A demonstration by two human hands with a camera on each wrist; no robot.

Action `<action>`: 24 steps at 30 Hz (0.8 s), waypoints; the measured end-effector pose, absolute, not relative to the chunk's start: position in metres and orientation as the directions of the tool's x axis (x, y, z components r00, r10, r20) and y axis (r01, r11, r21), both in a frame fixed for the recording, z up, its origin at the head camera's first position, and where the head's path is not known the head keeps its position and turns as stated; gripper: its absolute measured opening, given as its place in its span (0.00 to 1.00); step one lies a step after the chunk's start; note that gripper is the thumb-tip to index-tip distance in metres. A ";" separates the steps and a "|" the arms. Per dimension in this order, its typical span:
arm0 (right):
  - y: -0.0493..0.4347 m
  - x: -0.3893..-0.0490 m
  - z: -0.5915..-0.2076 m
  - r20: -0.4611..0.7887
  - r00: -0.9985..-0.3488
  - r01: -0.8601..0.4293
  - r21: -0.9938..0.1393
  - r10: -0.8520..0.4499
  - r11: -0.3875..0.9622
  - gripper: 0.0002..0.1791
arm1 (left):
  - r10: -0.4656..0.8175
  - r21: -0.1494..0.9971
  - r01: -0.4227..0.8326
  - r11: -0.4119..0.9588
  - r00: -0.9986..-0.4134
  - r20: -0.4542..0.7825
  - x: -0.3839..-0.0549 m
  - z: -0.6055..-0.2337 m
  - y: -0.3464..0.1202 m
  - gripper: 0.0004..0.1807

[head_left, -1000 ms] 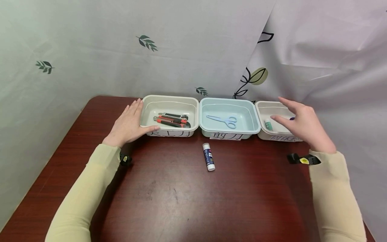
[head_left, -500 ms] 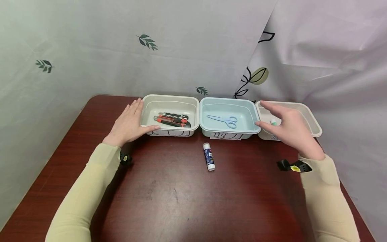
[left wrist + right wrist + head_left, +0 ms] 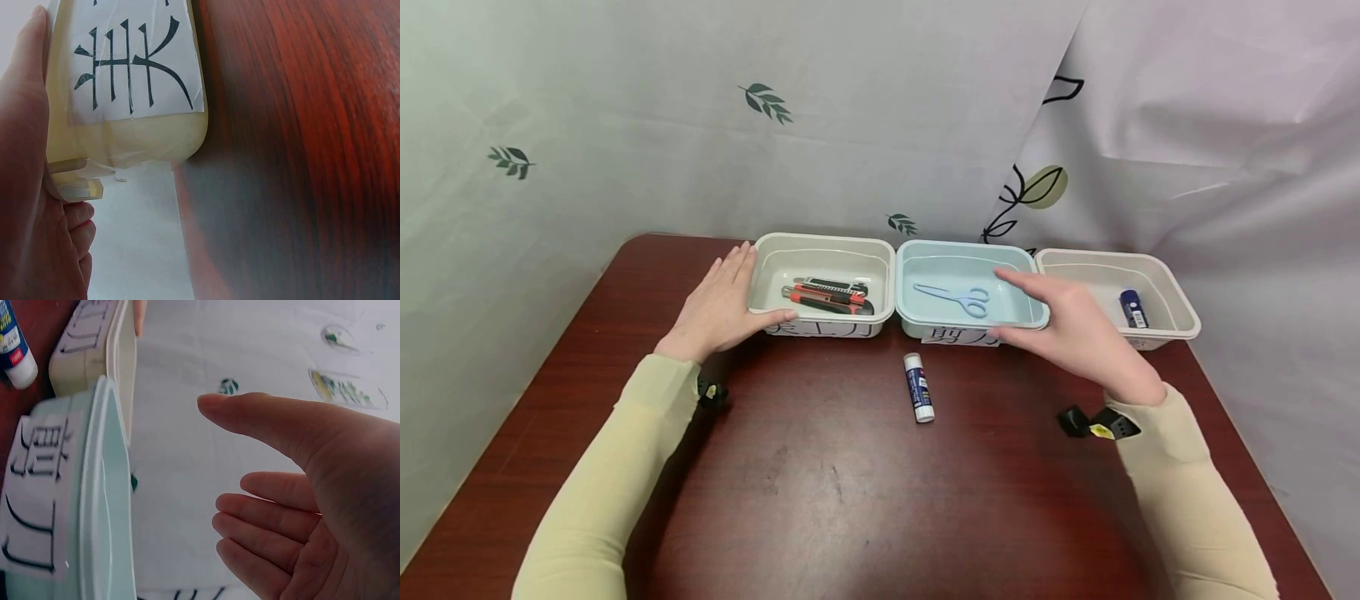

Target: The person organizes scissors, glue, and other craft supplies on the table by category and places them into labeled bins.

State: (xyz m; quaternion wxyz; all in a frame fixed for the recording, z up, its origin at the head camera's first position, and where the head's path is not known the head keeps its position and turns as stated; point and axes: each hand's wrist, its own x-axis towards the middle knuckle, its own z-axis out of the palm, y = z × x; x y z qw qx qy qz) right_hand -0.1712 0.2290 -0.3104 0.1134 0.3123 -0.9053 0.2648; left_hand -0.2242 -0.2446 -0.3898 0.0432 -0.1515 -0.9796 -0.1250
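My left hand (image 3: pixel 711 308) rests against the left front corner of a beige bin (image 3: pixel 823 243), thumb along its front rim, fingers straight along its left side. Several utility knives (image 3: pixel 829 298) lie in that bin. Over the right front part of the light-blue bin (image 3: pixel 955 248) hovers my right hand (image 3: pixel 1078 333), thumb and fingers spread, holding nothing. Pale blue scissors (image 3: pixel 957 297) lie inside the blue bin. On the table in front of it is a white-capped glue stick (image 3: pixel 919 387), touched by neither hand.
At the right end of the row stands another beige bin (image 3: pixel 1172 292), partly hidden by my right hand, with a dark blue cylinder (image 3: pixel 1133 309) inside. Paper labels (image 3: pixel 958 336) mark the bin fronts. A patterned cloth (image 3: pixel 850 125) hangs behind the dark red table (image 3: pixel 850 500).
My right hand has swept left, from over the right beige bin to the blue bin, uncovering the dark blue cylinder. My left hand and the glue stick stay in place.
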 end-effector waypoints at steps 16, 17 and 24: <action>0.185 -0.160 -0.330 0.215 -0.724 -0.668 -0.453 -0.655 0.590 0.46 | 0.286 0.240 0.310 0.920 -0.950 0.129 -0.224 -0.390 -0.245 0.68; 0.183 -0.159 -0.331 0.206 -0.720 -0.671 -0.454 -0.663 0.587 0.46 | 0.287 0.239 0.311 0.920 -0.949 0.131 -0.224 -0.390 -0.245 0.68; 0.173 -0.157 -0.343 0.162 -0.708 -0.669 -0.466 -0.687 0.579 0.48 | 0.287 0.238 0.312 0.920 -0.949 0.134 -0.224 -0.390 -0.245 0.68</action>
